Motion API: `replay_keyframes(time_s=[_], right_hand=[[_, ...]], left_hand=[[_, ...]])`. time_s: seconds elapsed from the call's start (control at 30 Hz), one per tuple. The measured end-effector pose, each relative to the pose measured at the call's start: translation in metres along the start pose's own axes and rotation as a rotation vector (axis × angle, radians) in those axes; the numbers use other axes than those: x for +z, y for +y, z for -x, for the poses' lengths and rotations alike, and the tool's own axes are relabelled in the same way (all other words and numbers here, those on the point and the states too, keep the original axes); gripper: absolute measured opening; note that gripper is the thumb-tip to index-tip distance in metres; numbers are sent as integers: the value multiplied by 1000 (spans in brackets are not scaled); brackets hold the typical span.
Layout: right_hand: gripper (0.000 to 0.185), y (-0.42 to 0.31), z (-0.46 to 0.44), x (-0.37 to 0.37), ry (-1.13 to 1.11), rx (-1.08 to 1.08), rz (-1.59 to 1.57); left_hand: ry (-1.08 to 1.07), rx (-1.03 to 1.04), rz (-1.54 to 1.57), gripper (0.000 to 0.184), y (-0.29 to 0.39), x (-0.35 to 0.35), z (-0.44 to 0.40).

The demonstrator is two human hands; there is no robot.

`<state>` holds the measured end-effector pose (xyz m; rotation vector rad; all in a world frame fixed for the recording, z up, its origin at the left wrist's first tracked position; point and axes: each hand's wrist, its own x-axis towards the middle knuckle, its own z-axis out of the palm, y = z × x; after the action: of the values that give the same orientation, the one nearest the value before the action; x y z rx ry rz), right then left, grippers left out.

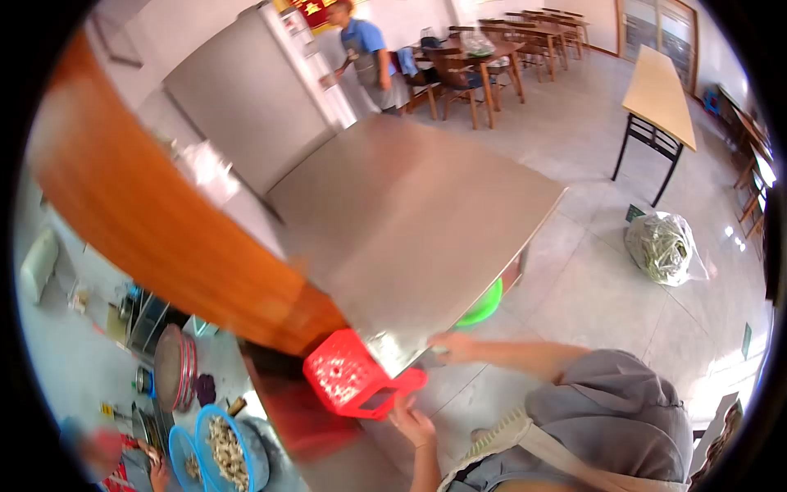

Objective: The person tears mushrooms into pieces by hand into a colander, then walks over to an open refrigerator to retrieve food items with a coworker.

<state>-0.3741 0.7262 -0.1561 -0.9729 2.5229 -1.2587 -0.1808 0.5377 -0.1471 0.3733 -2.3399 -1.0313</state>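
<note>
A red plastic stool (348,377), with light specks across its seat, is tilted beside the near corner of a large flat-topped table (418,205). My left hand (416,425) is at the stool's lower edge, its fingertips seemingly gripping a leg; part of the grip is hidden. By the table corner is my right hand (452,348), smeared by motion, so its fingers are unclear. A shiny pale patch (395,348) shows on the tabletop between that hand and the stool. Under the table edge, a bright green basin (482,303) is partly visible.
An orange-brown wooden post (180,221) crosses the left side. Blue baskets (234,447) of pale food stand lower left near another person (115,459). A person in an apron (365,57) stands by the tall cabinet (246,98). A filled plastic bag (662,248) sits on the floor.
</note>
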Motion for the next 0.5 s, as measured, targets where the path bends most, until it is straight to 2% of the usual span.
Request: replay_keyframes(time_s=[0.03,0.07,0.13,0.17,0.2,0.23,0.3,0.37,0.4,0.5], right_hand=[[33,-16,36,-37,-117,-29,5],[25,-10,66,-53,-312,192,-8],[25,36,150,-84,-228,162,-92],[26,53,185,-121,-312,247,-155],[26,67,214,-173,-362,443,-279],[26,100,234,-208,-364,451,-286],[26,165,270,-269,-182,652,-294],[26,191,272,-344,-119,623,-278],[26,205,266,-380,-56,588,-255],[24,265,240,-463,-57,627,-361]], left_hand=[[-112,33,9,51,25,33,1],[-132,50,20,51,53,60,-2],[-220,225,-2,46,116,120,4],[-230,220,6,46,139,150,9],[-265,212,17,46,164,186,11],[-307,204,15,47,185,215,16],[-336,197,43,46,232,269,30],[-499,52,32,45,276,318,36],[-503,59,34,45,295,340,36],[-538,109,29,42,341,403,18]])
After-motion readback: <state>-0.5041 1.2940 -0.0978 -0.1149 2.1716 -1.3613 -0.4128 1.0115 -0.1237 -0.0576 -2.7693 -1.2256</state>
